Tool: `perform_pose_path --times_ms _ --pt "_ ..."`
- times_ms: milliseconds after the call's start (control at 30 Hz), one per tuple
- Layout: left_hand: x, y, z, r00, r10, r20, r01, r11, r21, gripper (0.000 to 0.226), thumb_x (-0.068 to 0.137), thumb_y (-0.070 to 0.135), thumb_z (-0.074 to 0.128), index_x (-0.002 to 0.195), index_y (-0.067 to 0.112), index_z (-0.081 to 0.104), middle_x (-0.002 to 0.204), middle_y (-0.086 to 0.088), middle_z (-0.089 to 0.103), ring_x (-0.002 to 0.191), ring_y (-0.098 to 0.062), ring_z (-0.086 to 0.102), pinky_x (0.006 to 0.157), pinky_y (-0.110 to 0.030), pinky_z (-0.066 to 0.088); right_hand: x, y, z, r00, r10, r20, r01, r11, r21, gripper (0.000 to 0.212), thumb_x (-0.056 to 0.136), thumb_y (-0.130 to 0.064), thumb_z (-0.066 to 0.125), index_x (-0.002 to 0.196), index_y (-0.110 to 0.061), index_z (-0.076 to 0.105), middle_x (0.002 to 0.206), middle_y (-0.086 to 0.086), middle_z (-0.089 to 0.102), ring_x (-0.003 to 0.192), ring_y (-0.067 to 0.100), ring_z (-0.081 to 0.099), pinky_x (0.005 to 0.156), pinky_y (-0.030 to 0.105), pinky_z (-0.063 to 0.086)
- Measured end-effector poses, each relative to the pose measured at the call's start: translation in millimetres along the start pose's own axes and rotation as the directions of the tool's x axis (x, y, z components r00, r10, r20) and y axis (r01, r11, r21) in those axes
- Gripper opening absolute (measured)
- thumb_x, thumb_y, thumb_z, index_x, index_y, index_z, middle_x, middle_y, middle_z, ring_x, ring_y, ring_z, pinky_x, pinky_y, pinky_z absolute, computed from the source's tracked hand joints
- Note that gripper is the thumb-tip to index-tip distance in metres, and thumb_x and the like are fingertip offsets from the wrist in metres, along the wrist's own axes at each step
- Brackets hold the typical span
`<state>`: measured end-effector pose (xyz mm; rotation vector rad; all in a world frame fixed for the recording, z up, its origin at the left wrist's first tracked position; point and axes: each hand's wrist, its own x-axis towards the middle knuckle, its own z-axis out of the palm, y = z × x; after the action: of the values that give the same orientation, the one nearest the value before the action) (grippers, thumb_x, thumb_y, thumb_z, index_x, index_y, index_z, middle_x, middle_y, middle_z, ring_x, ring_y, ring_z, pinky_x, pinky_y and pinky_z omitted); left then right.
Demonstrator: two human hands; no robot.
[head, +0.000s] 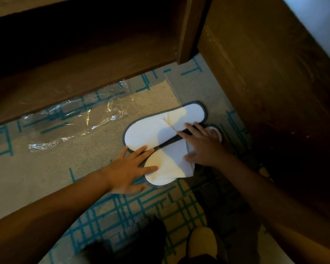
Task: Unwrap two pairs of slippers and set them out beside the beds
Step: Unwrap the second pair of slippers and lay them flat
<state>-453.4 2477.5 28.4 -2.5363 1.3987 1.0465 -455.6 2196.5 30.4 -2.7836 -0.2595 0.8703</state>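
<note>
1 pair flat white grey-trimmed slippers [160, 141] unwrapped on carpet; crumpled clear plastic wrapper [74, 121] at 9 o'clock. Left hand [130, 168], right hand [204, 145] pressing flat, fingers spread, gripping nothing. 2nd pair unseen, judged pending.

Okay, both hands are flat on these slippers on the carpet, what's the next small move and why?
Probably slide the lower slipper clear of the upper slipper until they lie parallel: they touch at an angle, splayed apart. The left hand and right hand already rest on them, and the plastic wrap lies aside.
</note>
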Motion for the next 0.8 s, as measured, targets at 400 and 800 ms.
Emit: perform_pose_path --times_ms 400,800 --pt "29 -12 -26 0.999 0.049 0.023 -0.051 0.995 0.081 0.074 0.07 0.067 0.012 0.141 0.048 0.002 0.143 0.0 -0.034 0.131 -0.022 -0.035 0.111 -0.059 -0.01 6 25 -12 0.997 0.067 -0.043 -0.065 0.997 0.05 0.085 0.076 -0.049 0.061 0.145 -0.041 0.012 0.159 -0.01 -0.004 0.146 0.018 -0.009 0.114 0.06 0.008" --pt "44 -12 -35 0.997 0.064 -0.032 -0.062 0.996 0.065 0.069 0.076 0.063 0.021 0.142 0.044 0.01 0.158 -0.01 -0.011 0.135 -0.022 -0.03 0.112 -0.061 -0.005 10 34 -21 0.993 0.104 -0.061 -0.1 0.993 0.063 0.087 0.074 -0.047 0.065 0.145 -0.038 0.016 0.159 -0.008 -0.003 0.146 0.021 -0.007 0.114 0.058 0.008"
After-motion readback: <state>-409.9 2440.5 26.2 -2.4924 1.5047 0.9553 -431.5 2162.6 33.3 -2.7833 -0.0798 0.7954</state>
